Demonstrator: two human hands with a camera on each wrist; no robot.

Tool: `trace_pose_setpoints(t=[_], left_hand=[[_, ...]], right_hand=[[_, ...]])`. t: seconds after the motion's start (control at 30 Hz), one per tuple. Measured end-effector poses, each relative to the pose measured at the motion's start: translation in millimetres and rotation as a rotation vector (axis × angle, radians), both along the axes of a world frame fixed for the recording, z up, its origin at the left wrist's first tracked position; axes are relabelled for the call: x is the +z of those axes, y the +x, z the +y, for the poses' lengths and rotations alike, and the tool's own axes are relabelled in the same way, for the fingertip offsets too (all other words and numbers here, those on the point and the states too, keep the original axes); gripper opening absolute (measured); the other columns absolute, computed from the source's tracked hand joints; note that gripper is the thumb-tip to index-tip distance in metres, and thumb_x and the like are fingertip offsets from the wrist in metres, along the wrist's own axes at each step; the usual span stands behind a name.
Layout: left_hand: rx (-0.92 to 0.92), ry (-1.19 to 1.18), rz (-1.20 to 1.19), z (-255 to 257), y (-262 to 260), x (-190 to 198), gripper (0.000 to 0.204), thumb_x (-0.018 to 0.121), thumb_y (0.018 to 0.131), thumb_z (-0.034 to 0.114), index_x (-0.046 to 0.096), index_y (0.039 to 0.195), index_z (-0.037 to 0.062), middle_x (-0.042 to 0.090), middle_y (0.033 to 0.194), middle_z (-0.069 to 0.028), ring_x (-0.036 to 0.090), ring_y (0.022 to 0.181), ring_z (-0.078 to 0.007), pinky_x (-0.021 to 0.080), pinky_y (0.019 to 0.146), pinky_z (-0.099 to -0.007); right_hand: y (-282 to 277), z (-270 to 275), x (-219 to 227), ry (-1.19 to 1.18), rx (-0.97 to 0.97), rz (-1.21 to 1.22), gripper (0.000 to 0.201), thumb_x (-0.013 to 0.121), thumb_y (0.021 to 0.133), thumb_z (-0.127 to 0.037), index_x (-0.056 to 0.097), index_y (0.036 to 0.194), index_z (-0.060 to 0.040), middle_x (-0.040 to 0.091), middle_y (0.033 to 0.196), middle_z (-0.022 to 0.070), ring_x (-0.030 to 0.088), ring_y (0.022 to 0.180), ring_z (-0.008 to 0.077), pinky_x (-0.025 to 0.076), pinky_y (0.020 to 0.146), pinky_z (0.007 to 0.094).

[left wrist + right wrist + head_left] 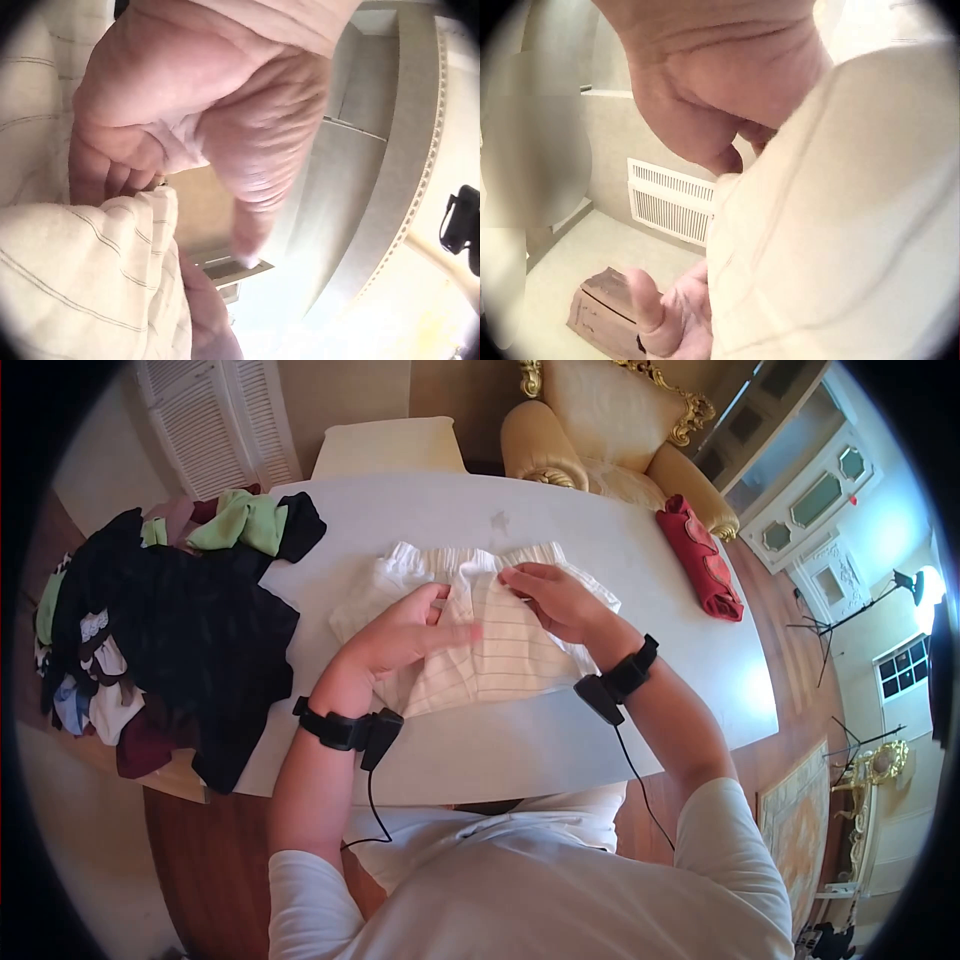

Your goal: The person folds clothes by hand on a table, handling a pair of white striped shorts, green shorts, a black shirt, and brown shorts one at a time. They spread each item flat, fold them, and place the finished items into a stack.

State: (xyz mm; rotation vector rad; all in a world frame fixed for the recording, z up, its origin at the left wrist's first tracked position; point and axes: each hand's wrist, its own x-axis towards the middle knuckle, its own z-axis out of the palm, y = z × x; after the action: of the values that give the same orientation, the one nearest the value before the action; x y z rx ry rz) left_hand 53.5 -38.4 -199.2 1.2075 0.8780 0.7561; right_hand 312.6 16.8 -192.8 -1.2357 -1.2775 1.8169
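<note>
Cream shorts (510, 650) with thin dark stripes and a gathered elastic waistband lie on the white table, waistband away from me. My right hand (562, 600) pinches a fold of the cloth just below the waistband. On the left side of the shorts is my left hand (395, 638), its thumb stretched out apart from the fingers. In the left wrist view the fingertips of that hand (187, 97) go out of sight behind a raised fold of striped cloth. The right wrist view shows the right fingertips partly hidden by the shorts (832, 217).
A heap of dark and coloured clothes (190, 630) covers the left end of the table (400, 510). On the right lies a rolled red item (700, 560). Beyond the table stand a pale chair (390, 445) and a gold armchair (600, 435).
</note>
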Motion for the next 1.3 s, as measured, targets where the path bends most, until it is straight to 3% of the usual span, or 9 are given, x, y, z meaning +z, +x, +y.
trace_pose_setpoints(t=[0.17,0.27,0.47,0.57,0.67,0.77,0.87,0.97,1.3], left_hand=[[0.092,0.192,0.239,8.6,2.9,-23.8,0.06,0.075,0.094,0.007,0.047,0.147,-0.001,0.074,0.105,-0.01,0.069,0.089,-0.0142,0.055,0.078,-0.0312],[0.12,0.209,0.416,6.4,7.1,-16.3,0.059,0.074,0.096,0.01,0.046,0.147,-0.0003,0.074,0.099,-0.0102,0.068,0.086,-0.0141,0.056,0.077,-0.0309],[0.339,0.413,0.371,8.3,11.1,-26.0,0.053,0.076,0.093,0.017,0.056,0.141,0.0045,0.071,0.108,-0.0121,0.07,0.095,-0.0209,0.057,0.081,-0.0364],[0.393,0.639,0.492,5.2,9.3,-14.3,0.04,0.078,0.091,0.013,0.066,0.129,0.0074,0.068,0.104,-0.0064,0.068,0.095,-0.0153,0.055,0.08,-0.0304],[0.136,0.627,0.525,-1.8,9.0,2.4,0.041,0.082,0.087,0.016,0.069,0.126,0.0082,0.068,0.115,-0.01,0.067,0.108,-0.0216,0.055,0.095,-0.0351],[-0.001,0.83,0.588,-3.2,7.2,-15.1,0.058,0.086,0.084,0.021,0.065,0.137,0.0065,0.063,0.139,-0.0151,0.058,0.134,-0.0295,0.047,0.113,-0.0399],[-0.012,0.856,0.664,-1.9,7.8,-30.6,0.075,0.087,0.082,0.026,0.057,0.147,0.0036,0.048,0.159,-0.0185,0.041,0.151,-0.0346,0.036,0.124,-0.0428],[-0.09,0.833,0.705,1.8,5.7,-37.0,0.082,0.087,0.082,0.029,0.052,0.151,0.0009,0.044,0.162,-0.0218,0.035,0.155,-0.0366,0.032,0.126,-0.0429],[-0.067,0.816,0.744,-0.5,8.3,-31.9,0.078,0.085,0.084,0.03,0.053,0.151,0.0038,0.04,0.165,-0.0229,0.032,0.156,-0.0395,0.031,0.127,-0.0452]], right_hand=[[7.1,-25.8,12.8,0.181,0.06,-0.347,0.036,0.069,0.105,-0.027,0.064,0.13,-0.0014,0.068,0.101,0.0033,0.065,0.094,0.0092,0.053,0.082,0.0268],[8.3,-42.2,5.7,0.472,0.089,-0.543,0.039,0.073,0.101,-0.02,0.061,0.133,-0.002,0.067,0.098,0.0025,0.063,0.09,0.0089,0.052,0.081,0.0265],[16.3,-38.0,-9.7,0.487,-0.03,-0.472,0.045,0.075,0.096,-0.018,0.058,0.134,-0.0021,0.069,0.095,0.0058,0.066,0.089,0.0135,0.054,0.08,0.0301],[16.0,-36.1,-18.6,0.556,-0.065,-0.541,0.044,0.073,0.096,-0.015,0.058,0.135,-0.0034,0.071,0.106,0.0114,0.07,0.091,0.019,0.057,0.081,0.0347],[9.8,-52.7,-8.0,0.886,-0.041,-0.76,0.045,0.072,0.095,-0.013,0.058,0.136,-0.005,0.067,0.124,0.0157,0.07,0.105,0.0277,0.057,0.09,0.04],[6.0,-64.1,-1.0,1.248,0.141,-0.885,0.053,0.072,0.096,-0.019,0.054,0.145,-0.0069,0.054,0.149,0.0184,0.056,0.135,0.0392,0.048,0.111,0.0479],[0.0,-68.6,-5.4,1.311,0.359,-1.061,0.067,0.065,0.103,-0.04,0.042,0.159,-0.0092,0.035,0.168,0.0175,0.029,0.156,0.0441,0.028,0.127,0.0535],[4.0,-64.6,-20.8,1.033,0.531,-1.142,0.079,0.05,0.107,-0.057,0.029,0.167,-0.0112,0.02,0.176,0.0163,0.013,0.162,0.0449,0.012,0.131,0.0573],[7.2,-59.3,-22.8,1.013,0.575,-1.147,0.085,0.047,0.106,-0.063,0.023,0.169,-0.0104,0.018,0.176,0.0176,0.012,0.162,0.0445,0.012,0.131,0.0569]])
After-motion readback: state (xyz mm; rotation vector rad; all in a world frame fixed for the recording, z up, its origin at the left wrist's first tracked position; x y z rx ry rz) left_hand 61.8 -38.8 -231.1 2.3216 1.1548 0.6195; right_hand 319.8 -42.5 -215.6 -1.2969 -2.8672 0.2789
